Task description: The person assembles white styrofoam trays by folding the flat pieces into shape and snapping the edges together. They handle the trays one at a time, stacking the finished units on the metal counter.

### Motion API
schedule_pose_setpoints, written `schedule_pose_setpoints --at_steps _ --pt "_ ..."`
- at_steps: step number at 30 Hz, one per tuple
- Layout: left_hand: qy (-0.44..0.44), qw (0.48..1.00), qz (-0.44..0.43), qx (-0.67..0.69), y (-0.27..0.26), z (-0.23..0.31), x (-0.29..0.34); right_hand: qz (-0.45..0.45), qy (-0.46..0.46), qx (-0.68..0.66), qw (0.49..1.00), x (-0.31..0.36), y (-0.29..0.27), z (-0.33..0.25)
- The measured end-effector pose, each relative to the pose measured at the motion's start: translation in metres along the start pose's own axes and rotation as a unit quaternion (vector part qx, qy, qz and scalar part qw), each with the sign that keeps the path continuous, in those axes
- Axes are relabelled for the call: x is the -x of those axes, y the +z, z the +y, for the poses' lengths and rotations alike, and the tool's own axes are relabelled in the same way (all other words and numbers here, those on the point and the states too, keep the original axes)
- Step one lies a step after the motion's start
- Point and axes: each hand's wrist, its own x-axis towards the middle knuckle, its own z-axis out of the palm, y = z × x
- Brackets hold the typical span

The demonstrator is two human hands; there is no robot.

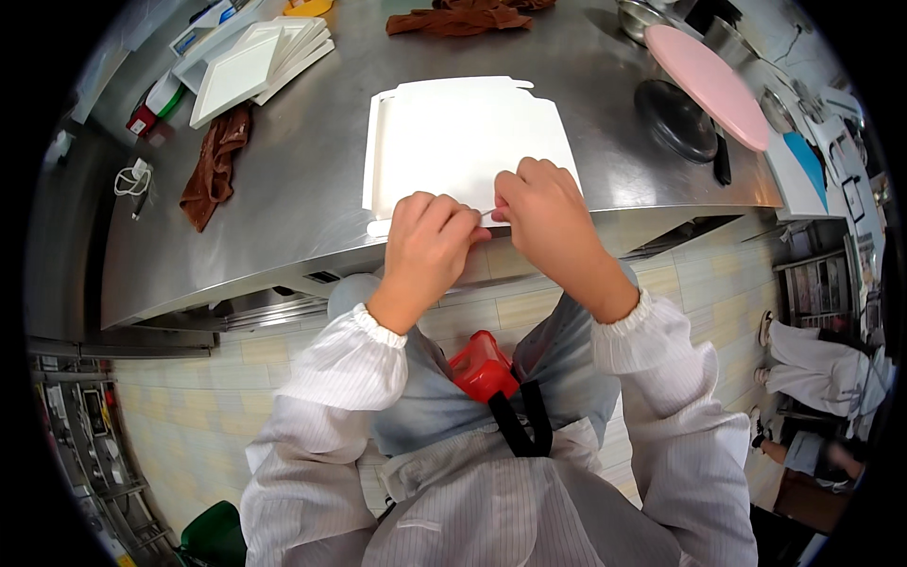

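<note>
In the head view both forearms, in white striped sleeves with gathered cuffs, rise from the lower edge and converge at the middle of the frame, where the hands meet over the near edge of a steel table (302, 180). The left hand (425, 248) is bent at the wrist with knuckles up, its fingers curled and pinched together on the near edge of a flat white carton (463, 142), thumb tucked under so it cannot be seen. The right hand (543, 213) lies just beside it, nearly touching, fingers folded down and clamped on the same edge, the wrist angled toward the lower right. The carton lies flat at the centre of the table, its folded near strip jutting slightly past the table's edge under the hands. At upper left sits a stack of white trays (255, 61), with a brown cloth (215, 165) below it; a second brown cloth (458, 19) lies at top centre. At upper right a pink disc (709, 85) leans over a black pan (675, 118). A red object (482, 369) hangs at the person's chest, lower centre
</note>
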Motion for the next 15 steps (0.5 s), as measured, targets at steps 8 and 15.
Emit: schedule_pose_setpoints --at_steps 8,15 --pt "-0.024 0.993 0.107 -0.052 0.02 0.011 0.02 0.199 -0.055 0.09 0.974 0.053 0.042 -0.002" --pt "-0.043 0.992 0.095 -0.066 0.02 0.013 0.024 0.205 -0.018 0.14 0.969 0.065 0.058 -0.009"
